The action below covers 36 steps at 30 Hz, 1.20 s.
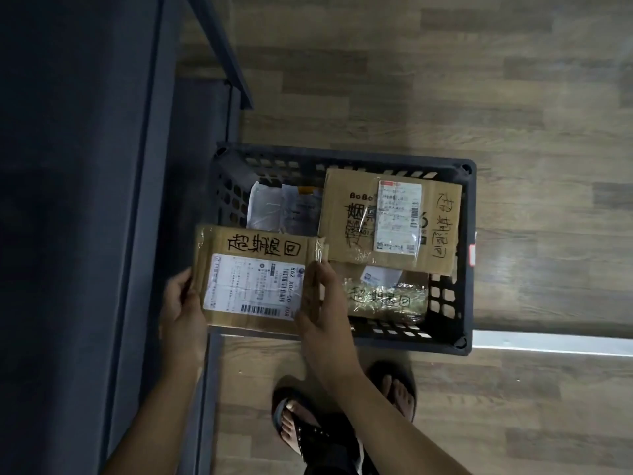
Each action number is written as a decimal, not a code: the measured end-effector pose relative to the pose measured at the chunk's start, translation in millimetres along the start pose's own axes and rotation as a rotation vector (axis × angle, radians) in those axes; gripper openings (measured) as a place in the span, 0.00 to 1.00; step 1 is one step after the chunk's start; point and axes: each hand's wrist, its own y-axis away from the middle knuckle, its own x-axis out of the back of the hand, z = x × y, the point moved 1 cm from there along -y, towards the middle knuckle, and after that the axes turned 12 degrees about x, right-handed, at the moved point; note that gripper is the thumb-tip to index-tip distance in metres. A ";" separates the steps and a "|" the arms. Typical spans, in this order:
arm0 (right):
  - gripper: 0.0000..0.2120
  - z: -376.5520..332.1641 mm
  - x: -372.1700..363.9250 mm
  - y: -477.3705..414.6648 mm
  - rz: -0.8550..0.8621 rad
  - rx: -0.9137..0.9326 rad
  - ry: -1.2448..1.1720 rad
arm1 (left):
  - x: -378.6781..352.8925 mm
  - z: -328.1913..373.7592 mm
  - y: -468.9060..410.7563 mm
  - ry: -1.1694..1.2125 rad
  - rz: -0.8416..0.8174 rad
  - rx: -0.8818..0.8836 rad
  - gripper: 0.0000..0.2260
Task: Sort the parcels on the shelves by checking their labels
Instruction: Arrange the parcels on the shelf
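I hold a flat brown cardboard parcel point(255, 258) with a white shipping label and black handwriting, over the near left corner of a dark plastic crate point(466, 255). My left hand point(181, 310) grips its left edge and my right hand point(322, 306) grips its right edge. Inside the crate lie a larger cardboard box point(442, 231) with a label and handwriting, a smaller taped parcel point(383, 296) below it, and a pale plastic mailer point(270, 207) at the far left.
A dark blue shelf unit point(85, 200) runs down the left side, its frame post point(219, 53) close to the crate. Wood-look floor point(445, 80) spreads to the right. My sandalled feet point(298, 426) stand just before the crate.
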 end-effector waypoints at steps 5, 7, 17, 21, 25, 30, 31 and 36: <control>0.38 1.1 -23.3 0.3 -0.059 -0.024 -0.130 | 13.4 -8.8 -4.1 -0.051 0.140 -0.068 0.15; 0.36 12.9 -28.9 -6.9 -0.040 -0.117 -0.192 | 8.8 -13.2 -9.8 -0.128 0.103 -0.087 0.15; 0.22 36.7 -5.3 -49.1 0.037 -0.211 0.000 | -34.3 -23.7 -35.3 -0.192 -0.013 -0.149 0.17; 0.25 47.6 -3.2 -36.9 -0.084 -0.190 0.107 | -29.9 -46.8 -45.3 -0.260 -0.076 -0.014 0.20; 0.27 69.9 -15.6 -35.8 -0.213 -0.073 0.335 | -37.1 -44.8 -64.1 -0.400 -0.144 0.040 0.23; 0.26 95.4 -23.8 -39.2 -0.227 -0.064 0.367 | -47.8 -42.8 -78.7 -0.652 -0.214 0.112 0.26; 0.25 101.5 -22.7 -42.4 -0.235 -0.096 0.368 | -49.4 -44.7 -77.8 -0.757 -0.231 0.114 0.26; 0.22 124.5 -24.4 -48.9 -0.391 -0.173 0.476 | -67.4 -61.3 -92.4 -1.015 -0.284 0.142 0.32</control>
